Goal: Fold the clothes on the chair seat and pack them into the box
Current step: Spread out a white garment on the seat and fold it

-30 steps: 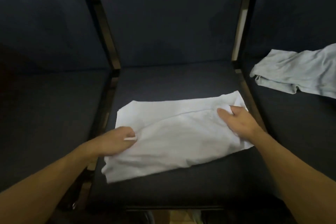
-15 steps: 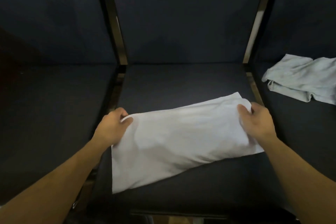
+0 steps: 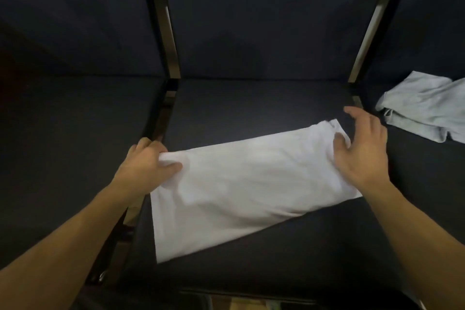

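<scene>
The white garment [image 3: 246, 189] lies half-folded across the middle chair seat [image 3: 251, 103], skewed with its near left corner trailing. The left hand [image 3: 148, 166] pinches its far left edge; the right hand [image 3: 362, 151] rests on the right end, fingers spread and released. To fold well, square the edges and smooth before halving. A grey garment [image 3: 425, 111] waits on the next seat; no box shows

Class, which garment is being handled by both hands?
The white garment on the middle seat, under both hands; the pale grey-blue garment lies untouched on the right seat.
</scene>
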Available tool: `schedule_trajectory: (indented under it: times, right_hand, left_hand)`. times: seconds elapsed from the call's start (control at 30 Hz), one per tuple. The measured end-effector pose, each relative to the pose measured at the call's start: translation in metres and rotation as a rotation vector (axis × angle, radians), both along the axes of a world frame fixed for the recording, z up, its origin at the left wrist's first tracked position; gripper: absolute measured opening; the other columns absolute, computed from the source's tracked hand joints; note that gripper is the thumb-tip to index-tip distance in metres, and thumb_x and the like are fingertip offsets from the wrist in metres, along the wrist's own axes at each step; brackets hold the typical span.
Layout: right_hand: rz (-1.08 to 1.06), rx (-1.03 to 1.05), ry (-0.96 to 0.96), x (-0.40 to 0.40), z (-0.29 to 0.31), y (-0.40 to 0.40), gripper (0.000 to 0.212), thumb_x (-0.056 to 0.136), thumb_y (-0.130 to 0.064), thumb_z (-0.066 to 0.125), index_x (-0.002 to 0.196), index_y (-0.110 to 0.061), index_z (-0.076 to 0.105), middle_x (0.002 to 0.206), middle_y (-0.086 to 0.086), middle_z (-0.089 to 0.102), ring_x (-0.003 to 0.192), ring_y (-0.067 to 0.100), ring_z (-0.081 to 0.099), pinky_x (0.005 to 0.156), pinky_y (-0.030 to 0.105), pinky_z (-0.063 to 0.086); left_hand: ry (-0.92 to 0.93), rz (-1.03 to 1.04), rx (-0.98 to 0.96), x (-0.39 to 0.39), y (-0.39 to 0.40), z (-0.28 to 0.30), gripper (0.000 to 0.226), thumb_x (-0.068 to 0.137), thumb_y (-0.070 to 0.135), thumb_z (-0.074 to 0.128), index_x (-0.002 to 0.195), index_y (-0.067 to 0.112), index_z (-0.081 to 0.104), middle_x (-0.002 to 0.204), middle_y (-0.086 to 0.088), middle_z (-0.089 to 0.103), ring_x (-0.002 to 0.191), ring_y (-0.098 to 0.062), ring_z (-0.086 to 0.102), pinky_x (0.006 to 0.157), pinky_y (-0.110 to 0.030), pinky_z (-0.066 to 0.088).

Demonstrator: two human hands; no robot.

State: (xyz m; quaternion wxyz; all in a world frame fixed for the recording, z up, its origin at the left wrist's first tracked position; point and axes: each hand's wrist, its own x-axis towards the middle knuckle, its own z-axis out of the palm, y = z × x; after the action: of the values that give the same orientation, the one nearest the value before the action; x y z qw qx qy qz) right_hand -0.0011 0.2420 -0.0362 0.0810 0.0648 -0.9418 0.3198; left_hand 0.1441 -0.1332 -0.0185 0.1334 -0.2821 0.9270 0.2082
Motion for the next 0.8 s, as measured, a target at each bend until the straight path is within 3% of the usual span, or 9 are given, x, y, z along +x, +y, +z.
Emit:
schedule_trajectory:
  times: [0.07,0.13,0.2,0.27,0.43,0.5,0.63,0.7,0.8]
  right_hand:
    - [0.127,0.158,0.111,0.006,-0.002,-0.006,0.053,0.091,-0.011,0.061,0.141,-0.022,0.047,0.147,0.006,0.042,0.134,0.029,0.037,0.108,0.041,0.035]
    - [0.259,0.280,0.110,0.013,-0.009,-0.014,0.045,0.096,-0.021,0.055,0.141,-0.024,0.048,0.150,0.004,0.042,0.137,0.026,0.036,0.113,0.040,0.030]
    - [0.343,0.415,0.024,0.019,-0.024,-0.020,0.048,0.100,-0.038,0.040,0.146,-0.028,0.043,0.157,0.002,0.037,0.144,0.025,0.031,0.120,0.045,0.021]
    - [0.370,0.551,-0.104,0.022,-0.037,-0.021,0.061,0.099,-0.053,0.021,0.155,-0.034,0.030,0.165,0.000,0.023,0.152,0.024,0.018,0.124,0.047,0.005]
    - [0.364,0.650,-0.148,0.021,-0.046,-0.020,0.070,0.095,-0.066,0.008,0.160,-0.039,0.009,0.169,-0.004,0.004,0.156,0.022,0.001,0.123,0.048,-0.010]
    - [0.367,0.658,-0.156,0.020,-0.046,-0.020,0.071,0.095,-0.067,0.007,0.160,-0.039,0.007,0.169,-0.004,0.001,0.156,0.022,-0.001,0.123,0.048,-0.011]
    - [0.368,0.640,-0.167,0.020,-0.045,-0.021,0.070,0.095,-0.065,0.009,0.160,-0.038,0.011,0.169,-0.005,0.003,0.156,0.021,-0.001,0.123,0.047,-0.010]
    - [0.369,0.550,-0.140,0.020,-0.042,-0.020,0.067,0.097,-0.059,0.017,0.157,-0.033,0.026,0.167,-0.004,0.016,0.154,0.020,0.009,0.124,0.045,-0.003]
    - [0.293,0.367,-0.007,0.019,-0.035,-0.016,0.052,0.096,-0.044,0.036,0.141,-0.022,0.052,0.153,0.001,0.043,0.140,0.026,0.033,0.118,0.044,0.025]
  left_hand:
    - [-0.073,-0.051,-0.052,-0.003,0.004,0.003,0.028,0.093,0.043,0.070,0.109,0.023,0.057,0.129,0.003,0.038,0.127,-0.022,0.035,0.110,-0.044,0.039]
    - [-0.107,-0.114,-0.122,-0.005,0.010,0.006,0.024,0.095,0.041,0.067,0.110,0.025,0.057,0.132,0.003,0.041,0.129,-0.023,0.036,0.112,-0.044,0.036]
    - [-0.065,-0.126,-0.081,-0.007,0.016,0.008,0.015,0.099,0.033,0.064,0.103,0.027,0.051,0.120,0.001,0.053,0.112,-0.022,0.052,0.091,-0.037,0.048]
    - [-0.006,-0.083,0.031,-0.006,0.017,0.011,0.020,0.100,0.025,0.063,0.095,0.028,0.044,0.099,-0.002,0.059,0.085,-0.020,0.060,0.062,-0.027,0.044]
    - [0.220,0.087,0.354,-0.005,0.001,0.016,0.026,0.089,0.013,0.076,0.098,0.022,0.053,0.100,-0.003,0.062,0.084,-0.023,0.065,0.061,-0.029,0.048]
    - [0.306,0.107,0.329,-0.004,-0.009,0.015,0.023,0.088,0.011,0.076,0.099,0.019,0.057,0.099,-0.004,0.062,0.087,-0.025,0.064,0.063,-0.029,0.047]
    - [0.429,0.093,0.068,-0.004,-0.023,0.013,0.022,0.090,0.007,0.072,0.106,0.018,0.060,0.097,-0.003,0.057,0.087,-0.026,0.061,0.069,-0.029,0.045]
    - [0.429,-0.058,-0.048,-0.004,-0.009,0.010,0.024,0.092,0.014,0.071,0.114,0.019,0.062,0.110,-0.001,0.056,0.096,-0.022,0.060,0.082,-0.036,0.052]
    - [0.466,-0.432,-0.060,-0.001,0.042,-0.001,0.034,0.095,0.036,0.064,0.123,0.017,0.063,0.126,-0.005,0.056,0.117,-0.028,0.053,0.099,-0.043,0.048]
